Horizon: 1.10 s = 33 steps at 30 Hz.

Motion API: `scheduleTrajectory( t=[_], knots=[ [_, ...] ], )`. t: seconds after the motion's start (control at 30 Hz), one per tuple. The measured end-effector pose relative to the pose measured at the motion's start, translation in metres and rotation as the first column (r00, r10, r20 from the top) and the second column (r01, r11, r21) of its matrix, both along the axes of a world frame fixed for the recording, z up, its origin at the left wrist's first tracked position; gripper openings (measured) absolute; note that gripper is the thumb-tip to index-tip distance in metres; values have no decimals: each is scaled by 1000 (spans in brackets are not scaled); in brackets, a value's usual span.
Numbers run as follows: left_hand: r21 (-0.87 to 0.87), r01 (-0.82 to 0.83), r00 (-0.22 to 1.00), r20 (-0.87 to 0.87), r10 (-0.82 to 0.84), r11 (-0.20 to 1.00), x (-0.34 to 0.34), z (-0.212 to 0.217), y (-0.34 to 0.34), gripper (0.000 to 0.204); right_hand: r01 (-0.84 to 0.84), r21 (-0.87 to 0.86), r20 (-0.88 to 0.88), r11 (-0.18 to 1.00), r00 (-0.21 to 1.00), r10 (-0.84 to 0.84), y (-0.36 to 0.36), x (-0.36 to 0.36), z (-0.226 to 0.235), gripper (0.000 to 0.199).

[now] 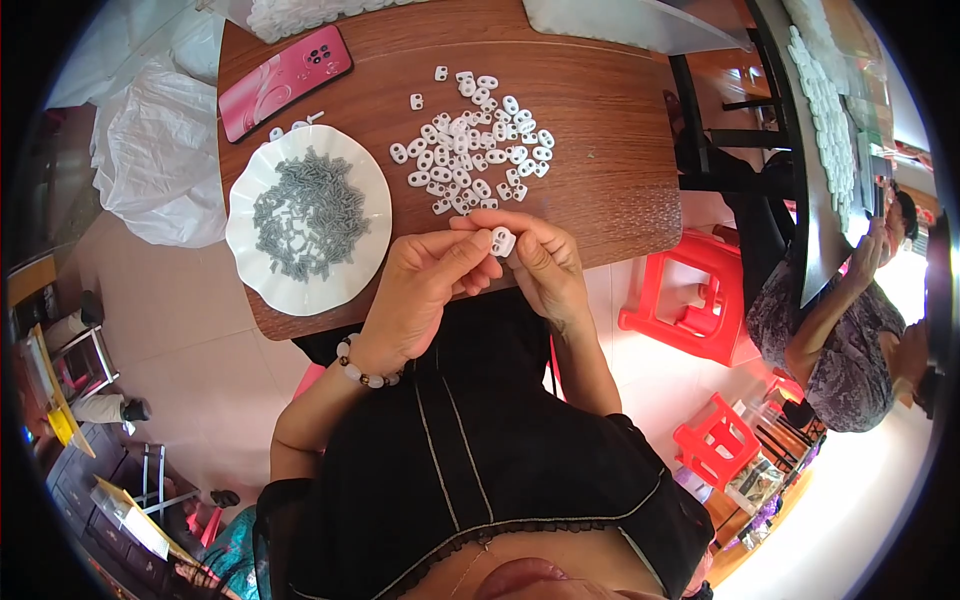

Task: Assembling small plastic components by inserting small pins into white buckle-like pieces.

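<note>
Your brown wooden table (610,190) spreads out in front of you, its near edge close to your body, presumably so that everything sits within a short reach. A white plastic bag (155,170) slumps beyond its left side. On the left of the tabletop stands a white scalloped plate (372,240); its raised rim probably stops the loose contents from rolling away. The pile of white pieces (465,155) lies straight ahead, spread thinly enough that single ones can be picked out, and with no dish, likely because these flattish pieces stay put.

Your left hand (430,280) and right hand (550,265) meet just on your side of that pile. The pink phone (287,84) lies at the far left corner, apparently parked out of the way.

Between your fingertips is one white two-holed piece (502,241). Your left thumb and forefinger pinch its left side, your right thumb and forefinger its right, perhaps to steady it; the holes face up where you can see them. Your other fingers curl in, partly hidden. Smallest are the grey cylinders (312,215), perhaps springs, heaped in the plate.
</note>
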<state>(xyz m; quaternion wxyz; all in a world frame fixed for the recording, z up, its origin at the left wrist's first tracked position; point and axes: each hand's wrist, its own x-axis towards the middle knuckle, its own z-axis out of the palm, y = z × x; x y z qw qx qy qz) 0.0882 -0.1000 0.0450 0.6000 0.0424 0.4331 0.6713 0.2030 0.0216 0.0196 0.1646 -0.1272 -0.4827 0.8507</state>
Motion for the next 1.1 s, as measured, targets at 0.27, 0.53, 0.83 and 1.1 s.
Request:
scheduleTrajectory(
  t=[0.27, 0.53, 0.83, 1.1],
  knots=[
    [9, -6, 1000, 20, 6, 1000, 3, -3, -4, 21, -12, 130, 12, 991, 1000, 10, 7, 2, 2, 34],
    [-5, 26, 999, -26, -26, 1000, 6, 6, -8, 26, 194, 817, 74, 542, 899, -433, 69, -29, 76, 22],
    [-25, 83, 995, -55, -84, 996, 3, 3, -19, 25, 257, 964, -238, -73, 704, -670, 187, -81, 112, 39],
    [-62, 78, 996, -46, -81, 995, -2, -11, -26, 24, -193, 967, 239, 165, 907, -346, 91, -57, 29, 16]
  ],
)
